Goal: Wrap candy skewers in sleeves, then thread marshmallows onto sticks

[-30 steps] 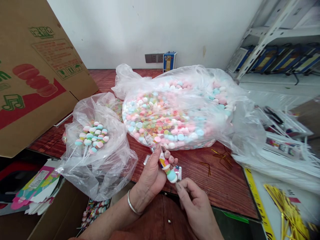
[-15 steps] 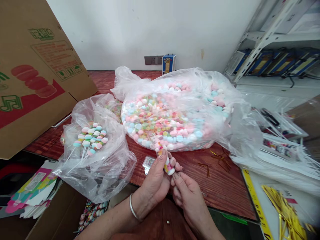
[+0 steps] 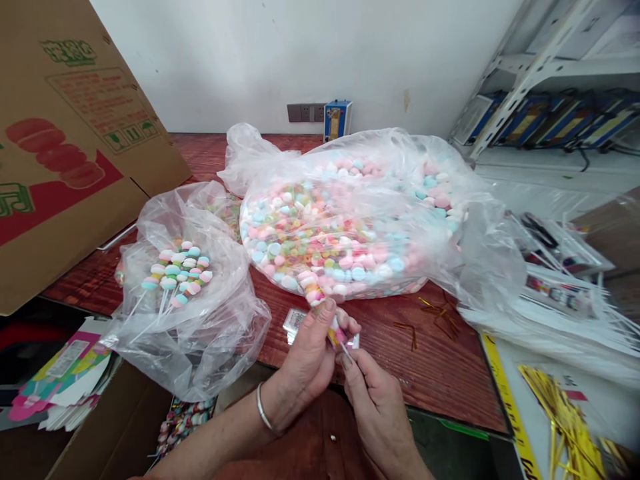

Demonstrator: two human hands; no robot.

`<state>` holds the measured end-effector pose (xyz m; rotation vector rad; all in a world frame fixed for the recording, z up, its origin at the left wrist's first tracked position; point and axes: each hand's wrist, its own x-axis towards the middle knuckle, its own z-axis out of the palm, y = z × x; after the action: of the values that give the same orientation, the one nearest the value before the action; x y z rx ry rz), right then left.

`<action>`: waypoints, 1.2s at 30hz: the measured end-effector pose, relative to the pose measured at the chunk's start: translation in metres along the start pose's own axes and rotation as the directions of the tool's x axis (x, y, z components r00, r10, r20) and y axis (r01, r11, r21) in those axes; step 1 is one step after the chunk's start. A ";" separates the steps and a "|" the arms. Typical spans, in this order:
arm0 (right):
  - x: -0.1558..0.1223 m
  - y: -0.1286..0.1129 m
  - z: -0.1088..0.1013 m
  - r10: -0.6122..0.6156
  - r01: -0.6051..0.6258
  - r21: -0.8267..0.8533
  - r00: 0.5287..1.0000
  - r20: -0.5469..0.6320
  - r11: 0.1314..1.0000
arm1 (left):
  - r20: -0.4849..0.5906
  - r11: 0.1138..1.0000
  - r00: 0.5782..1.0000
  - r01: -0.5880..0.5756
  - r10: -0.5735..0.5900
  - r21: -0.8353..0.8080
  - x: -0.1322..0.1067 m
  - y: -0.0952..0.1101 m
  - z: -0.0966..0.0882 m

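Biggest thing first: the cardboard box point(image 3: 75, 153) leans over the left edge of the worktop point(image 3: 440, 380) and walls off that whole side. Centre stage, the large bag point(image 3: 360, 220) of pastel candies sprawls open, probably so its contents sit within easy reach; it fills the back half of the wood. To the right, a pile of clear sleeves point(image 3: 560, 293) spills toward the edge, with gold twist ties point(image 3: 565, 413) on the sheet just below. On the left, the smaller bag point(image 3: 185, 307) cradles finished-looking skewers, sticks pointing toward the person, its plastic hanging over the near edge.

Now the hands, close together at the front lip. The left hand point(image 3: 307, 353) is wrapped around the candy stick point(image 3: 317, 295), thumb pressed on top, candy end aimed at the large bag. That grip seems meant to stop it turning. The right hand point(image 3: 375, 407) has its fingers point(image 3: 347, 360) narrowed to a pinch on the lower end, just beside the left's knuckles.

Free room? Only the bare strip of wood in front of the large bag, dotted with a few small packets point(image 3: 296, 320) and loose ties point(image 3: 435, 313).
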<state>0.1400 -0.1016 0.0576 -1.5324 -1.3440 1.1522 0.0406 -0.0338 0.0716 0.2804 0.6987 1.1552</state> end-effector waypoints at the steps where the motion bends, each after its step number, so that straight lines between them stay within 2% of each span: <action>1: 0.002 0.000 0.002 -0.015 0.015 -0.017 1.000 -0.026 1.000 | 0.009 0.999 1.000 0.026 -0.027 0.037 -0.003 -0.006 0.000; 4: 0.010 -0.001 0.005 -0.027 0.024 -0.044 0.997 -0.067 0.999 | 0.026 0.987 0.998 0.055 -0.059 0.152 -0.010 -0.020 0.000; 8: 0.014 -0.001 0.007 0.028 -0.027 0.034 0.999 -0.045 0.999 | 0.078 0.908 0.995 -0.085 0.058 0.409 -0.012 -0.023 -0.006; 10: 0.012 0.001 0.007 0.025 -0.021 0.099 0.999 -0.040 0.995 | 0.119 0.874 0.992 -0.100 0.049 0.475 -0.012 -0.023 -0.009; 13: 0.011 0.004 0.004 0.012 -0.007 0.143 0.999 -0.033 0.990 | 0.111 0.926 0.994 -0.046 0.005 0.376 -0.015 -0.020 -0.011; 17: 0.010 0.009 0.000 0.026 -0.017 0.144 0.997 -0.066 0.989 | 0.068 0.981 0.995 -0.088 0.077 0.173 -0.016 -0.012 -0.009; 20: 0.009 0.009 0.001 0.040 -0.034 0.165 0.999 -0.031 0.986 | -0.026 0.984 0.996 -0.084 0.089 0.156 -0.012 -0.008 -0.009; 23: 0.009 0.004 0.003 0.074 -0.074 0.223 0.997 0.011 0.972 | -0.109 0.989 0.993 -0.032 0.048 0.144 -0.009 -0.009 -0.010; 28: 0.012 0.000 0.000 0.110 -0.129 0.308 0.991 0.077 0.943 | -0.124 0.991 0.992 -0.005 0.022 0.131 -0.007 -0.010 -0.013; 30: 0.011 0.000 -0.001 0.097 -0.100 0.277 0.995 0.024 0.956 | -0.122 0.988 0.991 -0.026 0.045 0.151 -0.006 -0.010 -0.014; 32: 0.010 0.001 0.000 0.051 -0.029 0.184 0.992 -0.113 0.982 | -0.120 0.979 0.990 -0.053 0.078 0.198 -0.005 -0.011 -0.016; 34: 0.010 0.002 0.003 -0.015 0.031 0.059 0.968 -0.250 0.998 | -0.092 0.954 0.989 -0.087 0.118 0.288 -0.005 -0.013 -0.019; 36: 0.013 0.003 0.005 -0.079 0.071 -0.035 0.937 -0.340 0.997 | -0.044 0.911 0.985 -0.136 0.166 0.389 -0.006 -0.014 -0.021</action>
<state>0.1361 -0.0896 0.0513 -1.5966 -1.1706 0.7816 0.0364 -0.0483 0.0499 0.6350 0.9875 1.1742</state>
